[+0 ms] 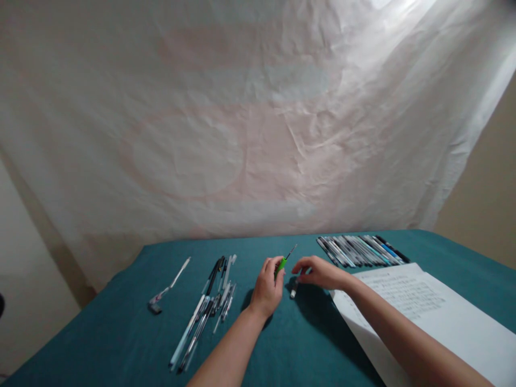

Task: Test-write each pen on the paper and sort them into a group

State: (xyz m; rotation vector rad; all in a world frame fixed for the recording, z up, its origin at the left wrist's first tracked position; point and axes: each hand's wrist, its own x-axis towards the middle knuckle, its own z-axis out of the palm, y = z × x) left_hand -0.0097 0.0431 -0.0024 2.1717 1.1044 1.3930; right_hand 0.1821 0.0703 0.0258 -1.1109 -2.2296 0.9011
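Note:
My left hand (268, 288) is closed around a slim bright green handle (281, 264), from which a thin dark shaft points up and to the right. It looks like a small screwdriver or a pen part; I cannot tell which. Just right of it, my right hand (320, 273) has its fingers curled down at the upper end of a small clear piece with a white end (293, 293), which looks like a pen part. The fingertips partly hide that piece, and its lower end is close to the cloth.
Left of my hands lie loose pens and clear pen parts (201, 317). Farther left is a thin white stick (180, 272) by a small dark block (154, 307). A row of pens (363, 251) lies at the back right. Written paper sheets (455, 328) lie under my right forearm.

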